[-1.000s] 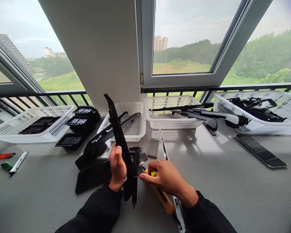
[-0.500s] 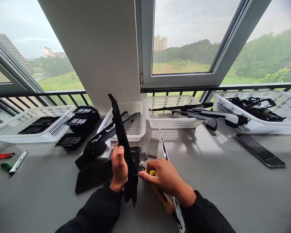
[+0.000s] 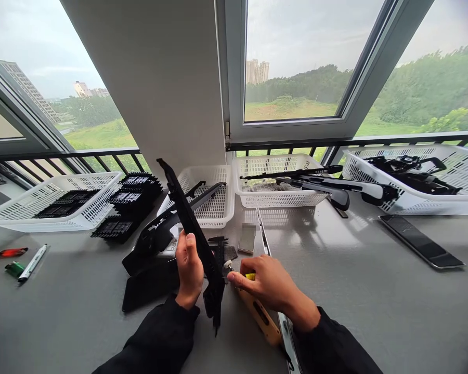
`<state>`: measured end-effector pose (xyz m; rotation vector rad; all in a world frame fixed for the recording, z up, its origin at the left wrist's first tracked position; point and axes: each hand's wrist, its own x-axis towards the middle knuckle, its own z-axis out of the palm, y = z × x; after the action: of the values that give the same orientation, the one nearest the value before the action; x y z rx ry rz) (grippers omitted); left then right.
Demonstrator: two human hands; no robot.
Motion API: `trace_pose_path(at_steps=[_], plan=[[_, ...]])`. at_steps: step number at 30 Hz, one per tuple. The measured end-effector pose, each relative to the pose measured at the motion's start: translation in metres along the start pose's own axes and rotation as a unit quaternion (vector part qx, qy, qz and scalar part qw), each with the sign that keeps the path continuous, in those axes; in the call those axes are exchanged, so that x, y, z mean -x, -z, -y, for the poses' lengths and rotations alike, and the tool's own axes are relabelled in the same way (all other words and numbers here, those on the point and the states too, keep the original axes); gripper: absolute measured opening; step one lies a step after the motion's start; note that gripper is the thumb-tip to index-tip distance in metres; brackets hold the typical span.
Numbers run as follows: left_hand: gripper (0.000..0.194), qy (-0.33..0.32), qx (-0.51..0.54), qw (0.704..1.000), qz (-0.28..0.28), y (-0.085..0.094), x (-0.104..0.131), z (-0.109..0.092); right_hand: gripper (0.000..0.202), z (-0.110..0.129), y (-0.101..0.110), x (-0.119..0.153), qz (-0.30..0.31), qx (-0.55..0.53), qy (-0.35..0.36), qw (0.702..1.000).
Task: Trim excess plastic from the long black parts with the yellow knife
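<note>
My left hand [image 3: 190, 270] is closed around a long black plastic part [image 3: 189, 218], tilted with its far end up and to the left. My right hand [image 3: 271, 283] is closed on a small yellow tool [image 3: 250, 277], mostly hidden by the fingers. Just below that hand lies an orange-handled tool [image 3: 261, 317] with a white tip. A black caliper [image 3: 219, 249] lies partly behind the long part. A narrow metal strip [image 3: 263, 234] passes under my right wrist.
White baskets [image 3: 214, 221] line the railing, several holding black parts. Stacked black grilles [image 3: 130, 200] stand at left, near a marker [image 3: 33, 264], a green lighter [image 3: 14, 268] and a red object [image 3: 13, 252]. A phone-like slab [image 3: 421, 241] lies right.
The long black part has tipped further left at its far end. My right hand has shifted slightly right, away from the part, with the yellow tool still in it.
</note>
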<state>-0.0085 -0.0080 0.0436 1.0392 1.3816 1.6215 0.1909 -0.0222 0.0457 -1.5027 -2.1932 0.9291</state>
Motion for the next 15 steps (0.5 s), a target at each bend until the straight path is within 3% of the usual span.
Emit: trace_pose_path(at_steps=[6, 11, 15], plan=[[0.053, -0.034, -0.014, 0.999, -0.016, -0.0027, 0.0022, -0.0027, 0.069, 0.0013, -0.0067, 0.0001, -0.051, -0.025, 0.020, 0.998], [0.065, -0.042, -0.019, 0.999, -0.009, -0.0059, 0.0060, -0.0015, 0.070, 0.0014, -0.0087, 0.0007, -0.059, -0.005, 0.000, 0.998], [0.062, -0.054, -0.025, 0.998, -0.008, -0.0065, 0.0069, -0.0017, 0.067, 0.0015, -0.0096, 0.0009, -0.055, 0.014, -0.007, 0.998]])
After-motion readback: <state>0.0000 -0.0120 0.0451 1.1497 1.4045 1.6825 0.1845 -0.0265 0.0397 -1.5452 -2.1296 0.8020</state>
